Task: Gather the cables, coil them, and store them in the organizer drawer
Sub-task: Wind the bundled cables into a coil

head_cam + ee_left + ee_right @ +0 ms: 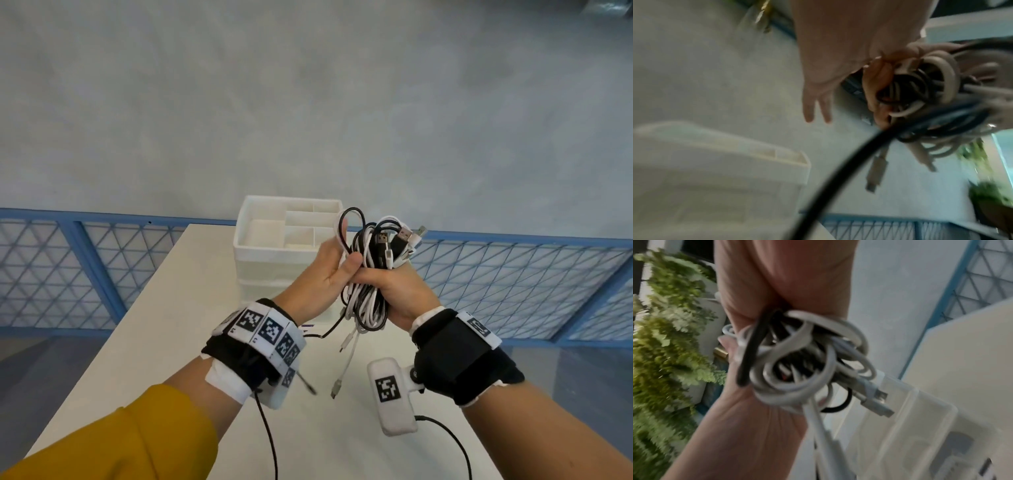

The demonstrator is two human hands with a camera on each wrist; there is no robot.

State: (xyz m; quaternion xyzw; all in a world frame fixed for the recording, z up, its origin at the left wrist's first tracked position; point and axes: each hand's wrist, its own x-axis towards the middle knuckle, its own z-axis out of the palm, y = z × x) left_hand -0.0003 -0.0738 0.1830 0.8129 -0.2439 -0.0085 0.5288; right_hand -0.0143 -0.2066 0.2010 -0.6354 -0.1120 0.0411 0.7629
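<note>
A tangled bundle of black and white cables (373, 260) (797, 356) (931, 91) is held up in front of the white organizer (260, 246) (715, 162). My right hand (394, 291) (787, 280) grips the bundle around its middle. My left hand (335, 263) is beside it, its thumb pressing a black cable loop (346, 222) against straight fingers (813, 110). Loose ends hang below the hands, among them a white plug (337, 389) and a black end (325, 334) near the tabletop. The organizer's top tray shows open compartments with nothing visible in them.
The white table (171, 325) carries the organizer at its far edge. A blue mesh railing (51, 274) runs behind the table, with grey floor beyond. Green ferns (663, 337) show in the right wrist view. Sensor leads trail from both wrist cameras.
</note>
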